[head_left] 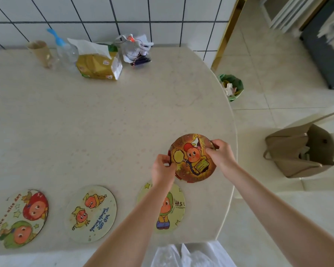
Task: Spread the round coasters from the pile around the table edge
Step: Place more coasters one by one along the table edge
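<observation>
A small pile of round coasters (193, 158), its top one orange-brown with a cartoon figure, is held just above the table near the right edge. My left hand (162, 169) grips its left rim and my right hand (220, 152) grips its upper right rim. Three cartoon coasters lie flat along the near table edge: one at the left (20, 218), one in the middle (92, 213), and a yellow-green one (172, 211) partly hidden under my left forearm.
The cream table (104, 122) curves off at the right. At its back by the tiled wall stand a paper cup (39, 52), a plastic bottle (65, 49), a yellow tissue pack (98, 65) and crumpled bags (136, 49). On the floor sit a green bin (231, 86) and a tan handbag (301, 151).
</observation>
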`<state>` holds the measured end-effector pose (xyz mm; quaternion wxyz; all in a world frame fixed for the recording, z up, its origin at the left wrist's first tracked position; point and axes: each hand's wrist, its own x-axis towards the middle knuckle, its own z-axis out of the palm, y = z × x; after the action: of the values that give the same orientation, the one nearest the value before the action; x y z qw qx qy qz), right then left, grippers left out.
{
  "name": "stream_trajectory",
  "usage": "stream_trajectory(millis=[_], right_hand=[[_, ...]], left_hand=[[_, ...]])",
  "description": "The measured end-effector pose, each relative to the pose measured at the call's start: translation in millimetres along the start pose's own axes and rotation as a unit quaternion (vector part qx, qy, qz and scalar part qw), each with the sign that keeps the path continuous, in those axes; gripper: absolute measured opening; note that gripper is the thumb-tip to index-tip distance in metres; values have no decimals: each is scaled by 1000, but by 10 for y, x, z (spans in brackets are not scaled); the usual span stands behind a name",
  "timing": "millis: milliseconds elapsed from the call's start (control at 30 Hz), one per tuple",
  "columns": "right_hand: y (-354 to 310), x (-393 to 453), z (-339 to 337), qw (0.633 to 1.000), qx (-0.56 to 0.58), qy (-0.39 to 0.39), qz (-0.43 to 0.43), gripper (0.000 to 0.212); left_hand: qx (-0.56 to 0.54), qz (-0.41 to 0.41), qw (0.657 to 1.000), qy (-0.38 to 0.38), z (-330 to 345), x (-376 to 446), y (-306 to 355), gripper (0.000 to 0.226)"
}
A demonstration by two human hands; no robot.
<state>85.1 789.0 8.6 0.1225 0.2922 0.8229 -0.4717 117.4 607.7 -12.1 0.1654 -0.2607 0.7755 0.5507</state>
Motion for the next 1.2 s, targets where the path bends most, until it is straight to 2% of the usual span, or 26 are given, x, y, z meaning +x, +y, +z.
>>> stream_trajectory(millis=[133, 333, 600, 733, 900, 1067, 1200], right_hand=[[-55, 295, -98, 997, -59, -21, -43, 10], [-84, 645, -128, 986, -115, -92, -76, 15], [-16, 870, -114, 971, -184, -109, -108, 23], [-44, 894, -148, 972, -163, -130, -110, 14], [-169, 1010, -204, 979, -100, -159, -77, 8], [-453, 1289, -225, 985, -50, -159, -48, 17], [-718, 1587, -206, 987, -5, -157, -19, 8]], left_hand=[[11, -20, 1000, -3, 231, -4, 47, 16], [1, -71, 996, 58, 448, 8, 119, 17], [30, -84, 987, 132, 603, -25, 125, 18], [-3, -100, 987, 123, 603, 10, 141, 15], [-68, -101, 981, 149, 578, 186, 268, 12], [-100, -84, 980, 149, 534, 590, 577, 14], [-117, -67, 979, 155, 523, 1025, 911, 17]])
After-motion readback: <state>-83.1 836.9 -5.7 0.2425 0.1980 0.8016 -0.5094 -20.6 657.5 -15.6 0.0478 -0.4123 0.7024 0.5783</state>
